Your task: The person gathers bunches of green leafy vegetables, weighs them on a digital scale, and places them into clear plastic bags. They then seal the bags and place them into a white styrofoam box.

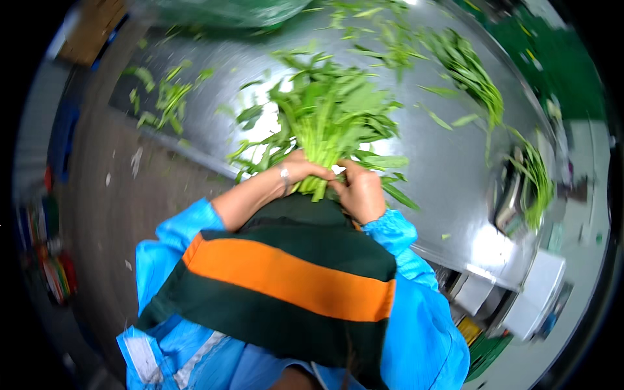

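A bunch of leafy green vegetable [326,112] is upright before me, leaves pointing away and cut stems towards my apron. Wrapped round the stems from the left is my left hand [304,168], a bracelet at its wrist. My right hand [360,187] is at the right side of the stems, its thumb and fingertips bent close together; whether they pinch a stem cannot be told. Loose leaves [390,161] lie at both sides of the bunch, on the metal table [429,195].
Another bunch of greens [468,73] lies at the upper right, with more stems [536,185] beside a metal object [509,200] at the far right. Scraps [173,100] lie at the left table edge. A green plastic bag [229,12] is at the far side. White box [534,295] lower right.
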`<state>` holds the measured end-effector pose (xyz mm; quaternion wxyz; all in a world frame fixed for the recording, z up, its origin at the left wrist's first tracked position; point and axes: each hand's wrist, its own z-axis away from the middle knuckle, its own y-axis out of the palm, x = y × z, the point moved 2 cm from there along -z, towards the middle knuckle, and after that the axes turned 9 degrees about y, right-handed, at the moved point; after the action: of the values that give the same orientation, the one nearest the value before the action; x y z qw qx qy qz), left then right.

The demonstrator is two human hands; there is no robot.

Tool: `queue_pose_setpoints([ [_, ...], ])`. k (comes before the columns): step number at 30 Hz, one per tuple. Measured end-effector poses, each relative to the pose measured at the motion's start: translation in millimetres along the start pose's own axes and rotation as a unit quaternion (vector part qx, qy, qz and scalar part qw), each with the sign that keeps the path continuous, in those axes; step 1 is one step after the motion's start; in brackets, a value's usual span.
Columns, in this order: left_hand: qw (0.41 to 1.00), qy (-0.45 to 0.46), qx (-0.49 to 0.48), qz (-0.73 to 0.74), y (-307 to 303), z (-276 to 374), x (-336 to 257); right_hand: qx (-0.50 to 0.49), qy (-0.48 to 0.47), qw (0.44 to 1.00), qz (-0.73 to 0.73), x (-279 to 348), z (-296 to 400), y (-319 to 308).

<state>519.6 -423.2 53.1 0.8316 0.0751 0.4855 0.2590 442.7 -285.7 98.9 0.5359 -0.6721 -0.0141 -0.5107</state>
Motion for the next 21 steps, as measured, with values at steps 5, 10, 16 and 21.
queue_pose_setpoints([
  [5, 0.995, -0.017, -0.046, 0.083, -9, 4, -8, 0.241, -0.084, 0.967, 0.007, -19, 26, -28],
  [10, 0.986, 0.135, -0.06, 0.075, 16, 9, -41, -0.06, 0.114, 0.978, 0.162, -56, 36, -95],
  [16, 0.936, 0.204, 0.067, -0.278, 55, 11, -8, 0.127, 0.131, 0.84, -0.511, -26, 18, -16],
  [21, 0.922, 0.043, 0.249, -0.294, 66, 26, -20, -0.033, 0.211, 0.756, -0.619, -14, 41, -13],
])
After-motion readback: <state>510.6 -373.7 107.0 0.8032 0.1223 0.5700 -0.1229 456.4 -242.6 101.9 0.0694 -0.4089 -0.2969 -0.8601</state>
